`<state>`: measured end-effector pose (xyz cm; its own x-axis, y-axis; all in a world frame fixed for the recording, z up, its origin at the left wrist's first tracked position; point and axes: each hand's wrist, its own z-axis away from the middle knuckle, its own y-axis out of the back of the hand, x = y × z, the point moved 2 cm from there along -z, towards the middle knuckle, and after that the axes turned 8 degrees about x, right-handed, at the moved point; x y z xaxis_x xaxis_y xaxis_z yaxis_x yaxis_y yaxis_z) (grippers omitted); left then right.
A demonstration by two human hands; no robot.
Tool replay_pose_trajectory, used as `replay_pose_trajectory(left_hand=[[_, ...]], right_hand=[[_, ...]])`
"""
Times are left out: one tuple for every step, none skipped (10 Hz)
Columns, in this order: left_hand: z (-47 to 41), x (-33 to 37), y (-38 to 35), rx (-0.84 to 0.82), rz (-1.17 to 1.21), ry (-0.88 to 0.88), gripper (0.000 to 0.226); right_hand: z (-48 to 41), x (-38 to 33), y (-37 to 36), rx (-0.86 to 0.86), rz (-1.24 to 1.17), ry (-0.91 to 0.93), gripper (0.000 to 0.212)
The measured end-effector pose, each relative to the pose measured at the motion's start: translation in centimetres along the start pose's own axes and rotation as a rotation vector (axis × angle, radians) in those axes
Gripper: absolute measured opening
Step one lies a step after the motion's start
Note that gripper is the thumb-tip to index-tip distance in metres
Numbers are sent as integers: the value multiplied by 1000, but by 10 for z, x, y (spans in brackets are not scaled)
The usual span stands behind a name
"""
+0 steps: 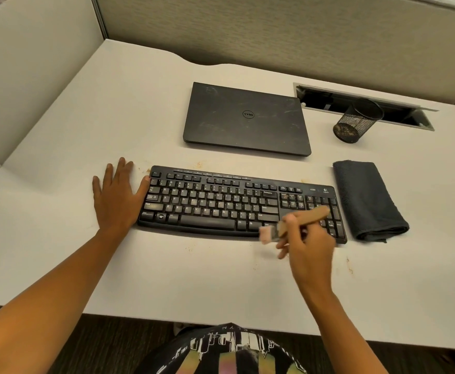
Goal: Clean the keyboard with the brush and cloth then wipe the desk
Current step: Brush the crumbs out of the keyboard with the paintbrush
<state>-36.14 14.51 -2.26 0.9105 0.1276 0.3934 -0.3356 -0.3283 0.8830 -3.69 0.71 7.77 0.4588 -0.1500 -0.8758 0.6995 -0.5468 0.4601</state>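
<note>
A black keyboard (215, 203) lies across the middle of the white desk (59, 147). My right hand (305, 245) grips a small brush (299, 222) with a wooden handle. Its pale bristles are blurred and touch the keyboard's front edge, right of the space bar. My left hand (118, 197) rests flat on the desk, fingers spread, with the thumb against the keyboard's left end. A folded dark cloth (366, 199) lies just right of the keyboard, untouched.
A closed black laptop (247, 118) sits behind the keyboard. A black mesh pen cup (355, 121) stands at the back right, in front of an open cable slot (420, 117). Small brownish stains mark the desk around the keyboard. Partition walls enclose the left and back.
</note>
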Motion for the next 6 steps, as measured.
replay_pose_trajectory(left_hand=[[0, 0, 1, 3, 9, -2, 61], [0, 0, 1, 2, 7, -5, 61], [0, 1, 1, -1, 9, -4, 61], [0, 0, 1, 3, 4, -2, 60], [-1, -1, 1, 0, -2, -3, 60], [-1, -1, -1, -4, -11, -3, 61]], right_hand=[[5, -15, -24, -219, -22, 79, 21], [0, -33, -49, -500, 160, 411, 18], [-10, -35, -55, -565, 267, 520, 14], [-30, -35, -46, -565, 416, 374, 10], [-44, -25, -33, -547, 542, 241, 13], [-59, -14, -9, -476, 718, 214, 12]])
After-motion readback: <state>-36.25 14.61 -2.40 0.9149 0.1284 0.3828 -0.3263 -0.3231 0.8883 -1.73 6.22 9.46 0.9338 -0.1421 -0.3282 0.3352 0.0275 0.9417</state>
